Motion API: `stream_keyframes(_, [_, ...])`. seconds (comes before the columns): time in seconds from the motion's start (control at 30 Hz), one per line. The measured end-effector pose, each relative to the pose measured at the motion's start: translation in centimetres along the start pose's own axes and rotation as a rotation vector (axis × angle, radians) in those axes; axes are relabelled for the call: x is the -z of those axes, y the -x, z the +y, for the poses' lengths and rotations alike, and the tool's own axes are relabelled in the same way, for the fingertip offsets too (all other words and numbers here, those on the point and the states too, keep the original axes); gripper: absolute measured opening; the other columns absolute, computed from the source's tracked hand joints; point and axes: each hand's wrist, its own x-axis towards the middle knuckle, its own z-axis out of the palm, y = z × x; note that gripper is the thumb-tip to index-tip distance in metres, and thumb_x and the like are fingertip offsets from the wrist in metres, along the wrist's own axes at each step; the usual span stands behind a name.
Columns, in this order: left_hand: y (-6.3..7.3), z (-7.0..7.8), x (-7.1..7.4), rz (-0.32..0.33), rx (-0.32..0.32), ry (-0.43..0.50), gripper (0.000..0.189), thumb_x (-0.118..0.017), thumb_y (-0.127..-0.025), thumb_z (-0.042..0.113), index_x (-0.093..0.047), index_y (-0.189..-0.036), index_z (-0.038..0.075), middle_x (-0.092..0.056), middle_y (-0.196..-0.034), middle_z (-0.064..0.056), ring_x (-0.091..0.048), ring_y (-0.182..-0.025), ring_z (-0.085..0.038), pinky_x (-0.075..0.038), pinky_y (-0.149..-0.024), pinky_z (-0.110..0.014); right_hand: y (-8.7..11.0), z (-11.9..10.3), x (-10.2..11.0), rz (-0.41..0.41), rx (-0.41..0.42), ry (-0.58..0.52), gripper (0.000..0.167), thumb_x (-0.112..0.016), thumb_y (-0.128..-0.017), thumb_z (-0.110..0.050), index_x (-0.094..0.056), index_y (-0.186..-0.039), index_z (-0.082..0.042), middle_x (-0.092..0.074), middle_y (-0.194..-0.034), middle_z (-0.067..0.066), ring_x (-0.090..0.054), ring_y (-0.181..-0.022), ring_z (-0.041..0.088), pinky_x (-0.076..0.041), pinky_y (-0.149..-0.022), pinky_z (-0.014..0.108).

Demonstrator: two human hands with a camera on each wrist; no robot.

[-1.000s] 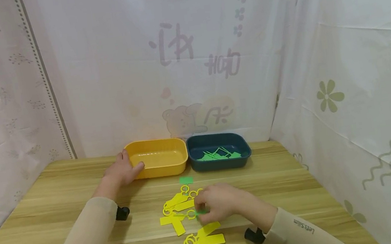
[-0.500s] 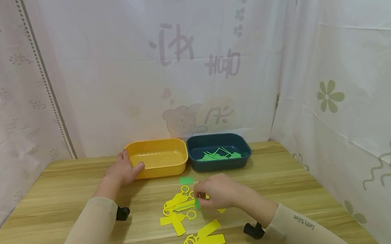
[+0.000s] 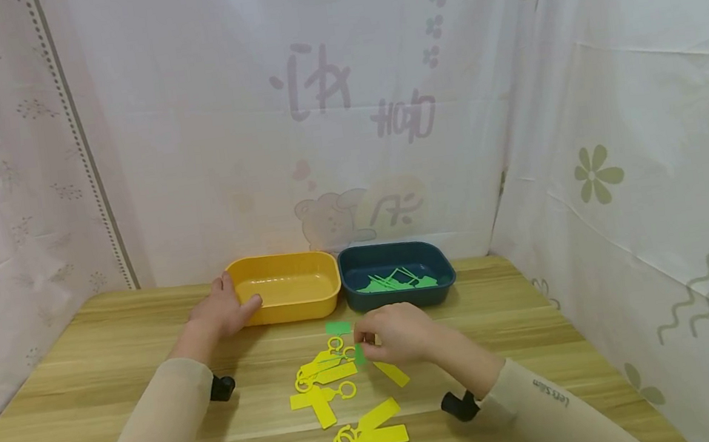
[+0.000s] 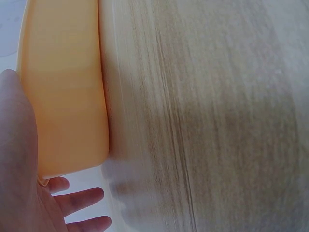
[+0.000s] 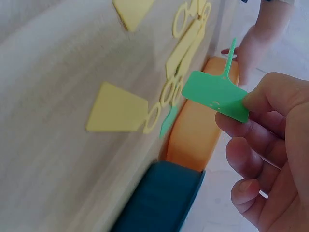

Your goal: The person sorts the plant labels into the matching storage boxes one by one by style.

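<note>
My right hand (image 3: 396, 333) pinches a flat green tag (image 5: 212, 94) between thumb and forefinger. Its thin stem points up in the right wrist view, and the other fingers curl below it. Under and beside this hand lie several yellow tags (image 3: 383, 437) with ring ends, plus another green tag (image 3: 338, 328) on the table. My left hand (image 3: 221, 309) rests at the left end of a yellow box (image 3: 292, 310). In the left wrist view its thumb lies along the box's rim, while the other fingers reach out straight past the corner.
A dark blue box (image 3: 400, 298) stands against the yellow one's right side, with several green tags (image 3: 396, 283) inside. Both boxes are at the back of the wooden table (image 3: 109, 350), before a patterned white curtain (image 3: 215, 135).
My right hand has lifted the green tag away from the yellow tags and moved back toward the dark blue box. A yellow tag beneath it has come into view. My left hand stays put.
</note>
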Motion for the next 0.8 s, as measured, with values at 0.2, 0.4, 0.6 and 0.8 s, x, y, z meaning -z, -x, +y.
stream_keyframes(0.2, [-0.1, -0.2, 0.0, -0.003, 0.005, 0.006, 0.109, -0.036, -0.108, 0.064, 0.006, -0.169, -0.015, -0.007, -0.177, -0.04, -0.054, -0.139, -0.065, -0.046, -0.112, -0.076, -0.4, 0.6, 1.2, 0.027, -0.056, -0.017, 0.01, -0.073, -0.103, -0.029, -0.08, -0.109, -0.027, -0.076, -0.099, -0.016, -0.064, -0.086, 0.005, -0.059, -0.083, 0.03])
stream_keyframes(0.4, [0.0, -0.2, 0.0, -0.007, -0.002, 0.002, 0.111, -0.037, -0.108, 0.066, 0.007, -0.168, -0.015, -0.007, -0.176, -0.041, -0.054, -0.14, -0.065, -0.046, -0.112, -0.075, -0.7, 1.4, 2.3, 0.092, -0.034, -0.045, 0.011, -0.071, -0.104, -0.024, -0.08, -0.11, -0.022, -0.079, -0.101, -0.01, -0.07, -0.087, 0.01, -0.06, -0.081, 0.031])
stream_keyframes(0.6, [0.2, 0.0, 0.1, 0.003, -0.007, 0.006, 0.108, -0.037, -0.108, 0.065, 0.005, -0.169, -0.015, -0.008, -0.176, -0.041, -0.055, -0.139, -0.065, -0.047, -0.111, -0.075, -1.1, 2.2, 3.4, 0.144, -0.072, -0.079, 0.014, -0.068, -0.104, -0.024, -0.08, -0.11, -0.024, -0.079, -0.102, -0.009, -0.067, -0.084, 0.007, -0.059, -0.08, 0.03])
stream_keyframes(0.8, [0.3, 0.0, 0.2, -0.001, -0.004, 0.011, 0.109, -0.037, -0.108, 0.065, 0.005, -0.169, -0.014, -0.008, -0.177, -0.041, -0.054, -0.14, -0.065, -0.046, -0.112, -0.075, -1.7, 3.0, 4.3, 0.159, -0.138, -0.067, 0.018, -0.067, -0.104, -0.026, -0.08, -0.116, -0.024, -0.08, -0.107, -0.008, -0.068, -0.087, 0.01, -0.059, -0.08, 0.033])
